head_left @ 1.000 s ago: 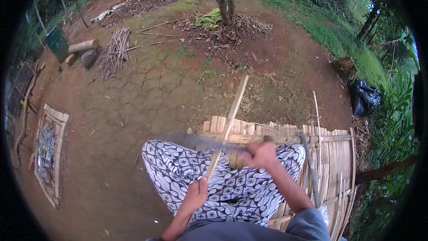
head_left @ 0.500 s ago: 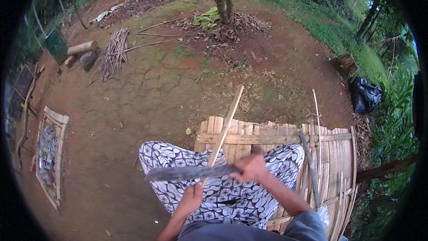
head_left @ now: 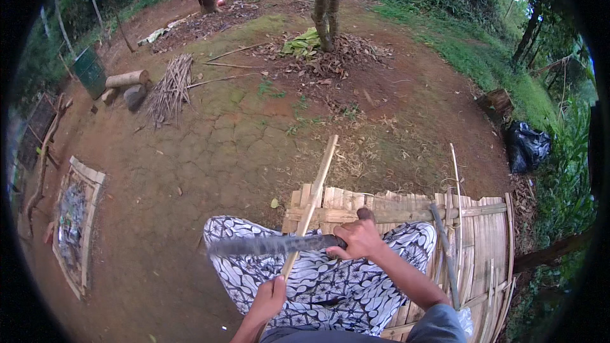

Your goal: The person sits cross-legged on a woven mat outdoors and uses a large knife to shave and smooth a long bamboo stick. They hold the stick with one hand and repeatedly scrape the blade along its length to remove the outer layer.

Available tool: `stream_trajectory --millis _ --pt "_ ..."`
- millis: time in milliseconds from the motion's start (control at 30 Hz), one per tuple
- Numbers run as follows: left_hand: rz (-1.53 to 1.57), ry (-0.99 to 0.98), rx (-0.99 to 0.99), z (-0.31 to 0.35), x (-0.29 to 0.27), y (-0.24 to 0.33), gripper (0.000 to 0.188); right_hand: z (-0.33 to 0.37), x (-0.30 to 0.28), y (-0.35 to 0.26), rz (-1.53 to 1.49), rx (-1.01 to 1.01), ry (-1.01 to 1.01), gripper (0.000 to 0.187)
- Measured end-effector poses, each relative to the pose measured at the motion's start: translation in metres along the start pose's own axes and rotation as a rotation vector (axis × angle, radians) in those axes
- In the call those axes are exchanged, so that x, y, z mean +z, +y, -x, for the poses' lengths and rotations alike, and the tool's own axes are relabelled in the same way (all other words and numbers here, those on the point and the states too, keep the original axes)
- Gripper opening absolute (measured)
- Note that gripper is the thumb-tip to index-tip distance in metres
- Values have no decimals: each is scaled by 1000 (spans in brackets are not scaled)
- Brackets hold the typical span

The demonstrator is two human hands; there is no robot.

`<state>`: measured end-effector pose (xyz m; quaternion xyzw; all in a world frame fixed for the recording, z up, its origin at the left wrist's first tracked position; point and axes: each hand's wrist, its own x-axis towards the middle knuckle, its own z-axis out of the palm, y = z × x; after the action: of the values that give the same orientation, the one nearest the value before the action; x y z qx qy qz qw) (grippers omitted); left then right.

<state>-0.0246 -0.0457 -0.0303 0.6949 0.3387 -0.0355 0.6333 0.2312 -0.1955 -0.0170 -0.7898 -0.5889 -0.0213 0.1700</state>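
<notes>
Over my lap, my right hand (head_left: 361, 237) is closed round the dark handle of a machete (head_left: 267, 246). Its long dark blade points left and lies across a pale bamboo strip (head_left: 316, 194). The lower end of that strip is gripped in my left hand (head_left: 269, 296), just below the blade, with the thumb along it. From there the strip slants up and away, its far end past the edge of the bamboo platform (head_left: 406, 215). Patterned black-and-white cloth (head_left: 324, 289) covers my legs beneath both hands.
On the platform to the right lie a grey stick (head_left: 446, 251) and thin bamboo strips (head_left: 459, 203). Beyond are a black plastic bag (head_left: 528, 146), a stump (head_left: 495, 103), a tree (head_left: 327, 6) and a pile of sticks (head_left: 170, 92). A framed bed of litter (head_left: 95, 178) lies left.
The whole scene sits lower in the picture, as the view has tilted up slightly. The machete still crosses the bamboo strip near my left hand; both grips are unchanged.
</notes>
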Motion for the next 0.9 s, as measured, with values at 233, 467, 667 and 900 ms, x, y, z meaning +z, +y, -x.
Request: stream_trajectory --millis 233,467,667,900 --pt "27 2 -7 45 -28 13 39 -42 -9 166 -151 987 345 65" --pt "-288 292 258 9 -40 56 34 -10 42 187 -935 1124 718 61" --pt "-6 -69 8 -18 -4 74 23 -13 56 155 -1024 928 679 57" --pt "465 -327 -58 -32 24 72 25 -30 33 97 -1359 664 563 57"
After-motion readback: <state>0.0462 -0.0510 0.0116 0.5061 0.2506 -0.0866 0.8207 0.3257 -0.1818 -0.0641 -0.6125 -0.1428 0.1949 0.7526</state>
